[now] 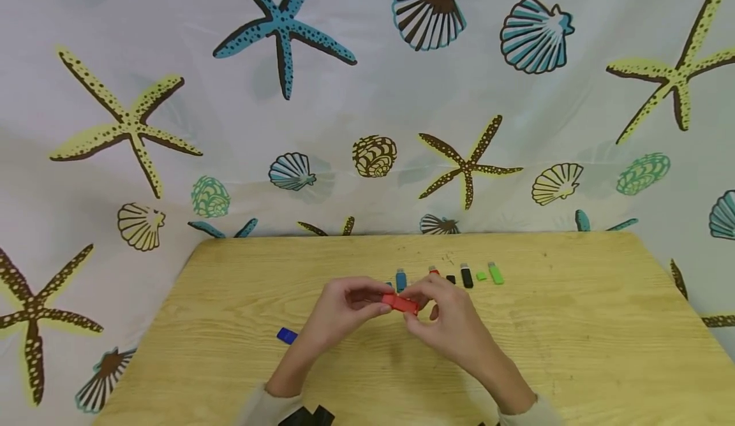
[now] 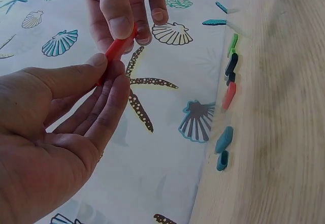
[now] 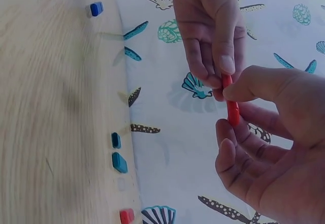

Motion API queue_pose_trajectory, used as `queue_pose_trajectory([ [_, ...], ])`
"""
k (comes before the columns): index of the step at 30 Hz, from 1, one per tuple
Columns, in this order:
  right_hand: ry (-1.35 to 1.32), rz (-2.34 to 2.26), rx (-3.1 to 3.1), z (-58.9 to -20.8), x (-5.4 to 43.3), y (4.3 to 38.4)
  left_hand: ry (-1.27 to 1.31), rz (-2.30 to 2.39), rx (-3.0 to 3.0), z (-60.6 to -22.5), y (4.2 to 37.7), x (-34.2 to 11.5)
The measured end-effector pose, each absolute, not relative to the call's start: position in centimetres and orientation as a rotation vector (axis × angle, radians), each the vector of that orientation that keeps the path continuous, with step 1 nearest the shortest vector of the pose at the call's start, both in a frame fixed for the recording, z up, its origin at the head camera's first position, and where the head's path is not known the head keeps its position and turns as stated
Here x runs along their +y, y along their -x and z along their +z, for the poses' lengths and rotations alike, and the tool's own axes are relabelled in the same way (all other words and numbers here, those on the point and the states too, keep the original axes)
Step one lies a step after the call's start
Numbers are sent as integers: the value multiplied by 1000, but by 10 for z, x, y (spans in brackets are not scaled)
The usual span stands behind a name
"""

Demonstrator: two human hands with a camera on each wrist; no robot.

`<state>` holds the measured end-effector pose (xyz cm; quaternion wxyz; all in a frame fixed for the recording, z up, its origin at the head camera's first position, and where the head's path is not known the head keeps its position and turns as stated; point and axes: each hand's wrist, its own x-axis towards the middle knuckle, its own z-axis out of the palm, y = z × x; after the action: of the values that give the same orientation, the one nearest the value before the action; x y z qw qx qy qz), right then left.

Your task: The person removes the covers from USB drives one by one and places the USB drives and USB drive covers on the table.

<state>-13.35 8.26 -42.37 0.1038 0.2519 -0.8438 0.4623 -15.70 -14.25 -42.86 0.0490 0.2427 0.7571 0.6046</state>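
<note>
Both hands hold a red USB stick (image 1: 400, 303) over the middle of the table. My left hand (image 1: 344, 308) pinches one end between thumb and fingers. At the other end, my right hand (image 1: 446, 314) grips it between thumb and fingertips. In the left wrist view the stick (image 2: 119, 48) shows edge-on, its ends partly covered by fingertips. A similar slim red edge (image 3: 231, 102) appears between both thumbs in the right wrist view. Beyond the hands lies another red USB stick (image 2: 229, 96), partly hidden by my right hand in the head view.
Along the back of the wooden table (image 1: 574, 324) lie a teal USB stick (image 1: 401, 279) with its cap (image 2: 222, 160), a black cap (image 1: 450, 279), a black USB stick (image 1: 467, 276), a green cap (image 1: 481, 276) and a green USB stick (image 1: 496, 273). A dark blue stick (image 1: 286, 335) lies left.
</note>
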Motion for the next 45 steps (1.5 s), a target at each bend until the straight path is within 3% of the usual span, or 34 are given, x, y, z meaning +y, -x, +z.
queue_pose_trajectory([
  [23,-824,1280,-2412,-417,135,130,-850,1849,2316,-416,158,-94],
  [45,-802,1251,-2413,-416,145,127,-835,1993,2224,-425,155,-86],
])
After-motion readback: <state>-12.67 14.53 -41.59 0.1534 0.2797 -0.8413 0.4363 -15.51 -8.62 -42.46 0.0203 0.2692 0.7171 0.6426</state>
